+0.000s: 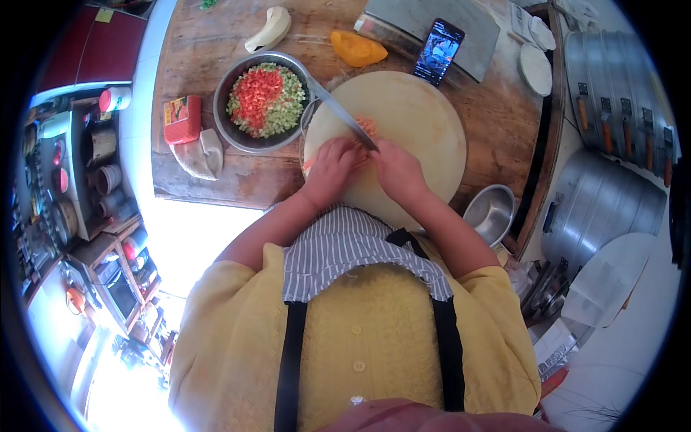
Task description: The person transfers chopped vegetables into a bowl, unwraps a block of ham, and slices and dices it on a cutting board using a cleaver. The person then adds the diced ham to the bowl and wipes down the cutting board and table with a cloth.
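My right hand (397, 171) grips the handle of a kitchen knife (340, 109), whose long blade points up and to the left across a round cutting board (428, 119). Bent fingers of my left hand (330, 171) press down on thin orange strips (358, 160), which look like carrot, just left of the blade. Beside the blade lies a small heap of finely cut orange bits (367, 127). Left of the board stands a metal bowl (222, 119) holding diced red pieces (258, 88) and diced pale green pieces (277, 119). The knife tip reaches close to the bowl's rim.
On the wooden table (194, 54) are a pale peeled piece (270, 30), an orange chunk (358, 48), a lit phone (439, 52), a red package (182, 119) and a cloth (200, 155). An empty metal bowl (491, 214) sits right. Large metal steamers (604, 209) stand beyond.
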`<act>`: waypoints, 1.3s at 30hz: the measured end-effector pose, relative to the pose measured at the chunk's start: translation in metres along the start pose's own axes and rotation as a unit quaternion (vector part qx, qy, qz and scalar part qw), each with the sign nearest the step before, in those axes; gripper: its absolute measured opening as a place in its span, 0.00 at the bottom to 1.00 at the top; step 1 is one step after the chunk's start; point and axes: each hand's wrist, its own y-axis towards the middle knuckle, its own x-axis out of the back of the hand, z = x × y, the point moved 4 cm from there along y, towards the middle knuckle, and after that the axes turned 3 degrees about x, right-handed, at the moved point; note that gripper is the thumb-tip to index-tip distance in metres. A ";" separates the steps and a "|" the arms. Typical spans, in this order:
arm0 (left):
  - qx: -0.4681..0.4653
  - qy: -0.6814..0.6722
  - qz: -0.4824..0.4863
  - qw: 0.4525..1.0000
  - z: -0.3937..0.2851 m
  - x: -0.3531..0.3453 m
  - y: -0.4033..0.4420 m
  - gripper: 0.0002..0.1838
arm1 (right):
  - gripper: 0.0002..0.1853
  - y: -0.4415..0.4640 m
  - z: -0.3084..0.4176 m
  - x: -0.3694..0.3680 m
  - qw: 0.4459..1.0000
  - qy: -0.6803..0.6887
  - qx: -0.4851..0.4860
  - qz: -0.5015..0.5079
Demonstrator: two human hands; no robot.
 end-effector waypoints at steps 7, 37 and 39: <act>-0.011 -0.048 -0.023 0.999 -0.001 0.004 0.005 0.17 | 0.10 -0.002 0.002 -0.001 1.000 -0.011 0.012 -0.025; 0.000 -0.031 0.028 0.999 0.006 -0.007 0.002 0.12 | 0.16 -0.005 0.003 0.003 1.000 0.024 -0.007 0.014; -0.006 -0.034 0.022 0.999 0.006 -0.006 0.004 0.11 | 0.15 -0.009 0.012 0.016 1.000 0.005 -0.010 0.027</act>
